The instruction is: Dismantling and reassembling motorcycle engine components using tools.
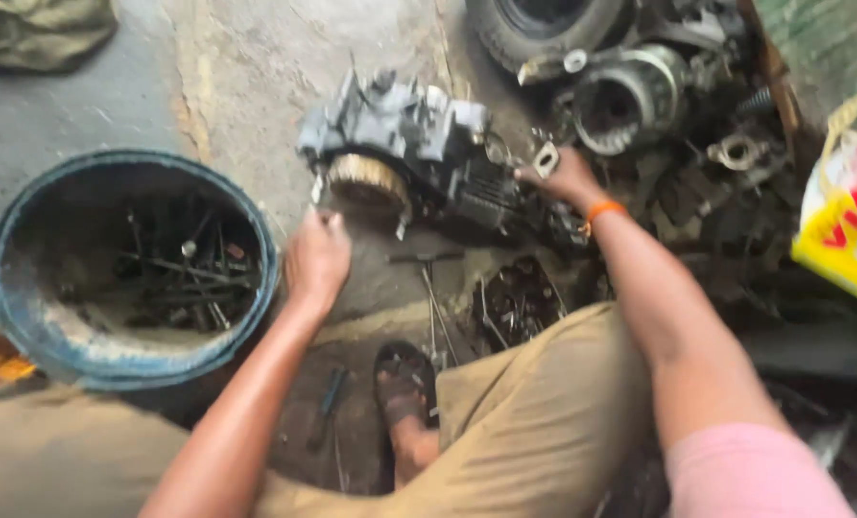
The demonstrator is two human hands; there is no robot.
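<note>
A grey motorcycle engine (419, 144) lies on the concrete floor in front of me. My left hand (317, 261) reaches toward its round brass-coloured flywheel side (366, 182), fingers loosely curled just short of the casing. My right hand (565, 177), with an orange band on the wrist, rests on the engine's right end and pinches a small flat metal gasket-like piece (546, 158). The picture is blurred by motion, so the exact finger contact is unclear.
A round blue tub (25, 317) of dark tools stands at the left. A T-handle wrench (430, 288) and loose parts lie by my sandalled foot (402, 384). Greasy engine parts (630, 96), a tyre (534, 29) and a yellow bag (846, 230) crowd the right.
</note>
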